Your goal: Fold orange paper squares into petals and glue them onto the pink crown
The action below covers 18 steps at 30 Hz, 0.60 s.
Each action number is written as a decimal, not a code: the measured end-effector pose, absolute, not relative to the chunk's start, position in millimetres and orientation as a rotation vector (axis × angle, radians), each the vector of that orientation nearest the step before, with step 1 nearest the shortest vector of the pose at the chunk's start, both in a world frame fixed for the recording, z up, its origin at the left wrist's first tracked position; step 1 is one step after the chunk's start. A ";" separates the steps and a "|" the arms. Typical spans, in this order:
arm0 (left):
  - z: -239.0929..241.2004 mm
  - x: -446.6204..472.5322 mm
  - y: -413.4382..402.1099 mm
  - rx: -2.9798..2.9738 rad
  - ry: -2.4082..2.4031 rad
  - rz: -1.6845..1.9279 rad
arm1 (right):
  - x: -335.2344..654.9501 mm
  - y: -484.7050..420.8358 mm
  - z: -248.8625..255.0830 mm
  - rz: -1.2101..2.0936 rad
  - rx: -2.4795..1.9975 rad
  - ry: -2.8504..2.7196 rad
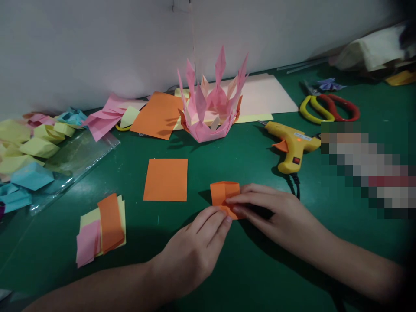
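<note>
Your little orange folded paper (224,194) lies on the green worktop (260,268), right in front of you, between your two hands. Your left hand (198,247) is flat and not closed. Its fingertips (224,219) press on the near edge of the paper. Your right hand (279,216) lays its fingers across the right side of the paper. Its thumb is by the bottom corner, but I cannot tell if it pinches the paper or just rests on it.

What could go wrong? The paper is small and light. If one hand pushes harder than the other, it may slide and the fold may come out crooked. If you press too hard, a thin corner may tear.

The yellow glue gun (292,145) lies just behind your right hand. A little light on it seems to glow, so it may be hot. Its black cord (294,184) runs close to that hand. If your arm catches the cord, the glue gun could swing and its tip could touch you.

I see no words that can be read. The glue gun has a small mark on its side, but it is too tiny to make out.
</note>
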State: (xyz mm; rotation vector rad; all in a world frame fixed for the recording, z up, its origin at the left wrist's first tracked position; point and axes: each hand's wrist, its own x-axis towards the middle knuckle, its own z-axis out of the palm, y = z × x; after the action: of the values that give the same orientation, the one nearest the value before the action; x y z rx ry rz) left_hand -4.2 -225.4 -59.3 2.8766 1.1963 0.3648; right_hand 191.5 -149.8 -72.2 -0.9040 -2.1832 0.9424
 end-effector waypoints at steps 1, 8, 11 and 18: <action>-59.2 -3.7 -225.4 2.873 1.197 0.362 | 191.4 -149.9 -72.4 0.948 -0.904 -2.179; -56.4 -2.7 -225.4 2.897 1.283 0.435 | 190.2 -149.4 -71.3 0.919 -0.887 -2.203; -56.8 -2.4 -227.0 2.921 1.282 0.417 | 190.0 -149.5 -70.0 0.901 -0.869 -2.217; -58.7 0.0 -232.9 2.858 1.307 0.320 | 190.8 -149.8 -71.4 0.880 -0.825 -2.244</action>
State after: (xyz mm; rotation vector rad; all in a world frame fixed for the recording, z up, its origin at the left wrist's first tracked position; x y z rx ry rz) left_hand 0.0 -232.9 -58.7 2.8583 1.3071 0.3204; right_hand 190.8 -149.8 -71.4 -0.8250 -2.2438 0.8801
